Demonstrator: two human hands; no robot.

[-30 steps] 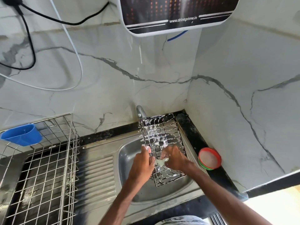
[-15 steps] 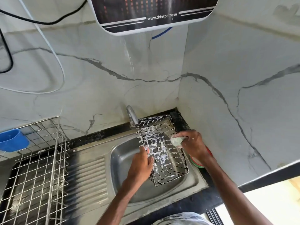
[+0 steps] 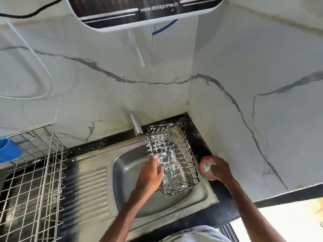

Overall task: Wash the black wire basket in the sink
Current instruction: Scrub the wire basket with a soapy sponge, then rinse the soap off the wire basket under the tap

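black wire basket (image 3: 173,159) lathered all over, tilted in the sink's (image 3: 125,173) back-right corner; rinse not yet done by my read. your left hand (image 3: 150,173) grips its left rim, fingers (image 3: 160,169) curled round wire. right hand (image 3: 221,169) pinches a scrub pad (image 3: 207,167) in the soap tub (image 3: 202,162), bench right edge.

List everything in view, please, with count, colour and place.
black wire basket: 1, sudsy black, tilted over sink
sink: 1, steel, centre
tap: 1, chrome, behind sink
dish rack: 1, steel, left
cup: 1, blue, far left
soap tub: 1, red-green, counter right of sink
scrub pad: 1, pale green, in tub
water purifier: 1, black-white, wall above
left hand: 1, grips basket's left rim
right hand: 1, holds pad in tub
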